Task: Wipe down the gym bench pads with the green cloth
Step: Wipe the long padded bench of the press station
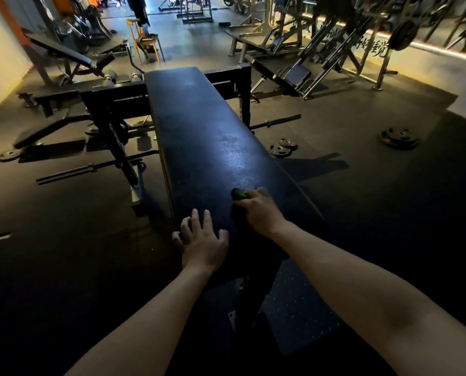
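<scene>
Right hand [256, 210] grips the green cloth [238, 194] on the long black counter [199, 118].
Counter runs from 6 to 12 o'clock. Left hand [202, 242] lies flat on its near end, fingers spread, at 7 o'clock. Cloth is bunched under curled fingers at 5 o'clock.

The only writing is a row of large black brush-style Chinese characters [372, 48] on the pale lit wall [429, 63], far right of the bench pad [199, 118] and beyond its far end. The last ones look like 好睡觉. The earlier ones are broken up by machine frames [334, 44] and unreadable. Weight plates [282, 147] just right of the bench pad bear red marks too small to read.
</scene>
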